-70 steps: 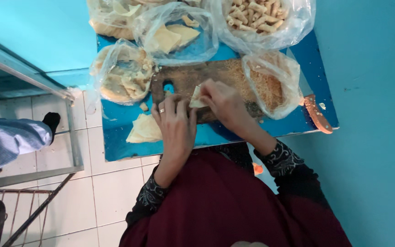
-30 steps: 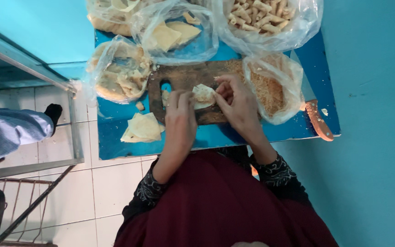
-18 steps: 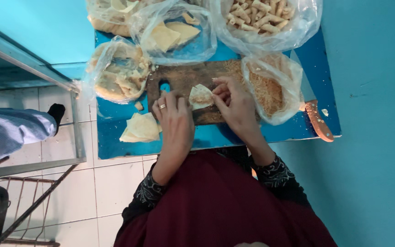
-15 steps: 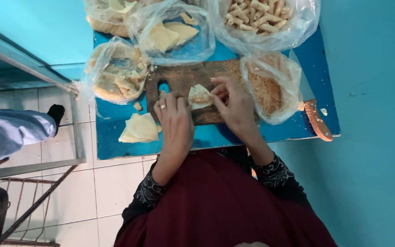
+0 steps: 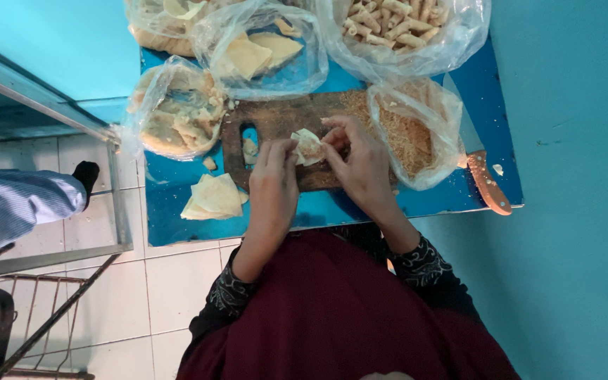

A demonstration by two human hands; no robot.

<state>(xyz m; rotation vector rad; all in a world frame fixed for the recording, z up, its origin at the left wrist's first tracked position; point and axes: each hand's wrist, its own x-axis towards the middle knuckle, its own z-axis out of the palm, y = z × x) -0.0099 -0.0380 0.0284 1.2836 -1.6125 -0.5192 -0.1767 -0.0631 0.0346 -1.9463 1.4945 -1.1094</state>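
Both my hands on the wrapper (image 5: 309, 146), over the board (image 5: 283, 134). Left hand (image 5: 274, 179) pinches its left edge with fingertips, right hand (image 5: 360, 165) curled around the right side, fingers closed on it. Wrapper is pale, thin, crumpled into a small fold. I'd judge it light, soft, tears easily, so grip at the edges, gentle pressure. Flat wrappers (image 5: 212, 198) sit on the blue table (image 5: 332, 207) to the left, crumb bag (image 5: 413, 134) on the right.
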